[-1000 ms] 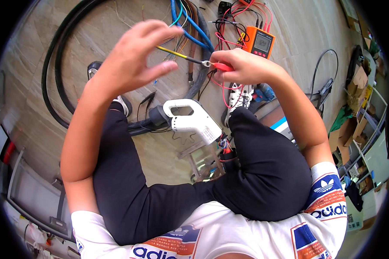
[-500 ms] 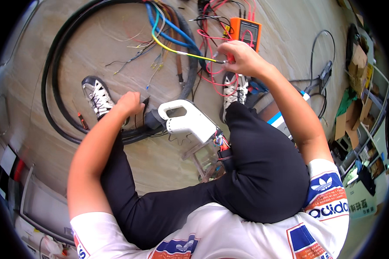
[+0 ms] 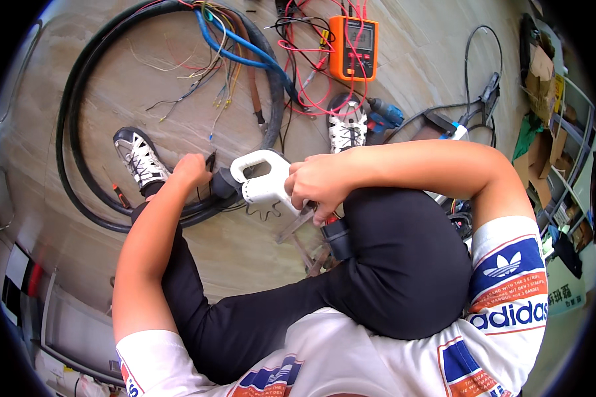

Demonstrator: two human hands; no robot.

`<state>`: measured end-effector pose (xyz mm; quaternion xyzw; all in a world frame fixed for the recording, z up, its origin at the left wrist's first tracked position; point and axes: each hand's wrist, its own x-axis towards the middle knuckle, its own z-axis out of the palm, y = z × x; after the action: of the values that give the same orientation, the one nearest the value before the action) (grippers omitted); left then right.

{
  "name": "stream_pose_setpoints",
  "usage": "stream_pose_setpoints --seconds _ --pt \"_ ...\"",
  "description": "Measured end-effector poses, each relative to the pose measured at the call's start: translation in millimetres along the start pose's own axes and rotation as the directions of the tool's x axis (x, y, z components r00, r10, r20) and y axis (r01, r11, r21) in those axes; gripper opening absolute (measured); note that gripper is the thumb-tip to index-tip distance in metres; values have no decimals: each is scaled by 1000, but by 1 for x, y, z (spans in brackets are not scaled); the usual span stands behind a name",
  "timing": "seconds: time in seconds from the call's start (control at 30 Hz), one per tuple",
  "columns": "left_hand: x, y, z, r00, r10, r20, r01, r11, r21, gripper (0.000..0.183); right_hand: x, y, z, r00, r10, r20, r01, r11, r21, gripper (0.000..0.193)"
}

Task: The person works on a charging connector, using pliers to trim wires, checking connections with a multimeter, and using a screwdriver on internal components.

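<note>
The white charging connector (image 3: 261,182), a pistol-shaped plug with a loop handle, lies on the concrete floor (image 3: 404,86) between the person's 2 knees, at the end of a thick black cable (image 3: 73,132) that curves in a wide loop across the upper left of the view. The right hand (image 3: 318,185) sits against the connector's right side, fingers curled tight together in a fist, gripping a small tool with a red handle (image 3: 330,218) that pokes out just below the knuckles; the tool's working end is hidden. The left hand (image 3: 191,169) rests on the black cable just left of the connector, fingers bent and closed over a thin dark object (image 3: 209,161) whose kind I cannot tell.

Stripped conductors fan out of the cable's far end near the top: blue wires (image 3: 238,49), thinner yellow and red strands (image 3: 212,79). An orange multimeter (image 3: 354,47) lies face up at the top centre, with red test leads (image 3: 304,73) tangled about it. The person's 2 white patterned sneakers show, 1 (image 3: 139,159) beside the left hand and 1 (image 3: 346,126) above the right forearm. A blue power tool (image 3: 384,116) lies just right of that second shoe.
</note>
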<state>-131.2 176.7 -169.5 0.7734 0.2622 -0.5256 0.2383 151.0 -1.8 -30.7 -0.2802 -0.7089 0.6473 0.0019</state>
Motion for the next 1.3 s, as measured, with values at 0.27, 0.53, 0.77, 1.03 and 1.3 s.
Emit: stream_pose_setpoints --seconds 0.27,0.53,0.77,1.03,1.3 --pt "-1 13 23 971 -24 -238 -27 978 -209 36 -7 4 17 984 155 -82 -166 975 -146 70" --pt "6 -14 70 876 -82 -476 -95 937 -335 22 -16 0 34 981 105 -161 -130 979 -158 58" --pt "-34 -15 70 755 -410 -513 -17 769 -639 33 -29 -19 19 999 -45 -28 37 969 -244 27" --pt "-152 36 58 846 -531 -42 -154 -169 -973 32 -51 -46 1 987 117 113 -82 958 -275 82" --pt "-265 110 78 921 -65 -385 -359 -529 -769 40 -52 -29 12 971 9 -241 -12 1000 -14 100"
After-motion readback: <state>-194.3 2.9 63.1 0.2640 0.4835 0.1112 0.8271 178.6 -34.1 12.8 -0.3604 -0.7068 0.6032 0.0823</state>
